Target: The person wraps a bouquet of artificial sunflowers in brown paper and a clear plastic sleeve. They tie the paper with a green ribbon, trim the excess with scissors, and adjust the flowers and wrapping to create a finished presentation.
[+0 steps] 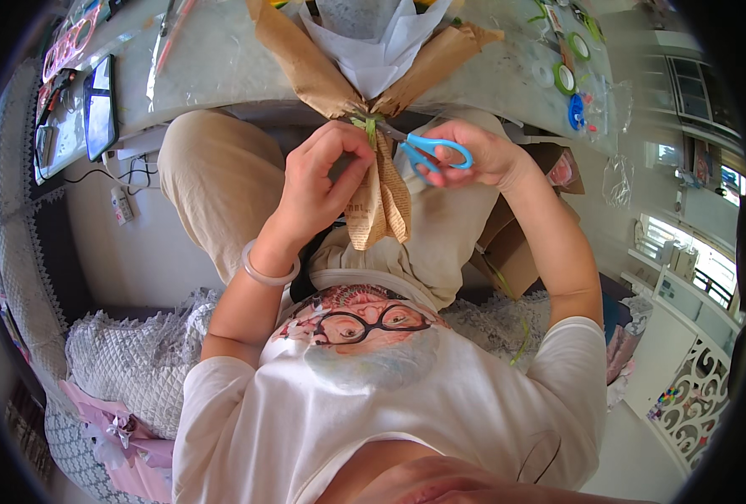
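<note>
A bouquet wrapped in brown newsprint-patterned paper with white tissue paper inside lies over the table's near edge. Its gathered neck is bound with a green tie, and the printed paper tail hangs down over the lap. My left hand pinches at the tie, thumb and forefinger together beside the neck. In my right hand are blue-handled scissors, their blades pointing at the tie; the tips are partly hidden at the neck.
On the table, a phone lies at the left, and rolls of green tape and a blue ring-shaped item lie at the right. A cardboard box stands below on the right, and a small white bottle is on the floor at left.
</note>
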A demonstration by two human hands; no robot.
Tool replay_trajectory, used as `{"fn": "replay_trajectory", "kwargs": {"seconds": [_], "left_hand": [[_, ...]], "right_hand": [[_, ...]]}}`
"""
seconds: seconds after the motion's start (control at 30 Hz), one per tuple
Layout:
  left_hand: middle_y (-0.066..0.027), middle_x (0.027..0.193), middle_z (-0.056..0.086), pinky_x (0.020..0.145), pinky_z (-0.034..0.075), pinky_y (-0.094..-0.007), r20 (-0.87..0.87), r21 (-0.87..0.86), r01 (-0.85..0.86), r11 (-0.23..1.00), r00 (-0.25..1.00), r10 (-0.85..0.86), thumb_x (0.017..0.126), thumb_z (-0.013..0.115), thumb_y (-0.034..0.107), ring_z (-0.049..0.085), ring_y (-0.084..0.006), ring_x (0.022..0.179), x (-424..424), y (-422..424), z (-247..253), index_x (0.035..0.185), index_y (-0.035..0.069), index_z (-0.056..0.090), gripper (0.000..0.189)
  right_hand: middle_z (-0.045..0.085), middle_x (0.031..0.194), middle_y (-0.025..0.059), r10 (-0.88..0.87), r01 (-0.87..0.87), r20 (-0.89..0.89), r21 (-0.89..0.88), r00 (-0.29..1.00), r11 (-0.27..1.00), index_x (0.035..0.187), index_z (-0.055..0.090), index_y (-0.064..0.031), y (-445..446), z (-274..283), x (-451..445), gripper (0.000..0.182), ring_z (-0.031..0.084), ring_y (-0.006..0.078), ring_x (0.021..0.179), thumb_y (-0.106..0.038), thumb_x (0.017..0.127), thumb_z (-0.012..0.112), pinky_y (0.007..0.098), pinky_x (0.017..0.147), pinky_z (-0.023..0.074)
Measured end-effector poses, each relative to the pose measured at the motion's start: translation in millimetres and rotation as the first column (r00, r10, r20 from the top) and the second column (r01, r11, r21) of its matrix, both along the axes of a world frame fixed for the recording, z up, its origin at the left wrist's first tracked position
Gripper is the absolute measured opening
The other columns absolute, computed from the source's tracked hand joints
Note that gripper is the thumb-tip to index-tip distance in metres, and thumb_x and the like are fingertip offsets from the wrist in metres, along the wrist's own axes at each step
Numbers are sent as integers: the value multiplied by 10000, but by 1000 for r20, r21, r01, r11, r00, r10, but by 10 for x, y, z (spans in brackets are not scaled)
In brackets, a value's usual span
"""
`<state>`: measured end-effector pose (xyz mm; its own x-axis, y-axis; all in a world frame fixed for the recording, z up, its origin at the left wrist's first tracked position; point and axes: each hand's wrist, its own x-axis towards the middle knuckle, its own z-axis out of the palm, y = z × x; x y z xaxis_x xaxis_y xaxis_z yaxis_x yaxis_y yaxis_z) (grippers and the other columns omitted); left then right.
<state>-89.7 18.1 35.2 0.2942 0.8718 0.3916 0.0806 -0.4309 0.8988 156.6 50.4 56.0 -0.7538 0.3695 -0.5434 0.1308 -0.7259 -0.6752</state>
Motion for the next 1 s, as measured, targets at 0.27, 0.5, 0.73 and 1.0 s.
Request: {"fn": "replay_trajectory", "kwargs": {"seconds": [0.27,0.5,0.73,1.0], "left_hand": [[-93,824,576,690,462,-286,-15,-12,91,996,996,-91,732,616,-91,567,-218,754,-14,20,14,821,5,551,146],[-56,951,583,744,466,-218,237,-109,-196,975,947,217,790,613,-107,559,-104,831,-336,115,84,994,-18,565,228],[-142,1251,519,930,389,-422,-529,661,-452,599,285,799,777,699,216,479,-294,1137,-1432,1061,258,1019,159,689,249],[-82,875,625,678,470,-374,-591,439,-559,704,410,694,759,659,147,602,-281,783,-1402,1300,178,820,117,651,68]], "right_hand": [[555,662,4,-24,25,-32,25,999,999,862,566,-18,63,-89,79,495,350,6,478,-495,788,675,156,425,275],[633,855,13,115,-146,112,340,987,929,1005,602,-34,77,218,266,463,510,53,693,-365,725,765,187,586,412],[652,752,50,-722,-32,553,802,417,596,904,619,-6,156,319,1040,299,625,118,702,-206,730,759,263,620,492],[592,617,154,-797,-53,580,813,167,580,809,542,63,507,135,1119,265,643,221,529,-90,706,733,321,391,485]]}}
